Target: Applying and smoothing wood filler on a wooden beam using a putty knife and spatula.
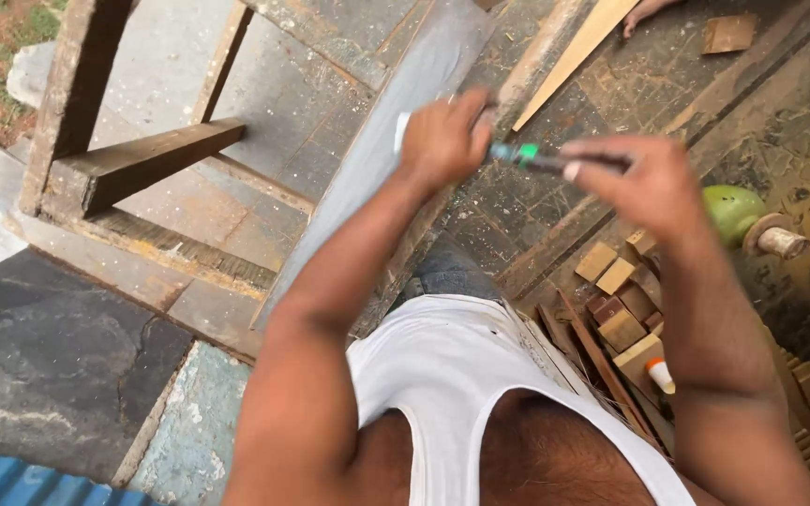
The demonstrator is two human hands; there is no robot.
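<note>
"What are you holding?"

"A thin dark tool with a green band [529, 156]. It sits up in the air between my two hands, above the long grey board [382, 159]. My right hand [649, 187] has its fingers pinched tight on one end. My left hand [442, 141] is curled shut round the other end."

"What step is it?"

"I think I am getting the tool ready. Next I need a steady grip."

"What's nearby?"

"Small wooden blocks [616, 290], a green round thing [733, 211] and a glue bottle [660, 375]."
</note>
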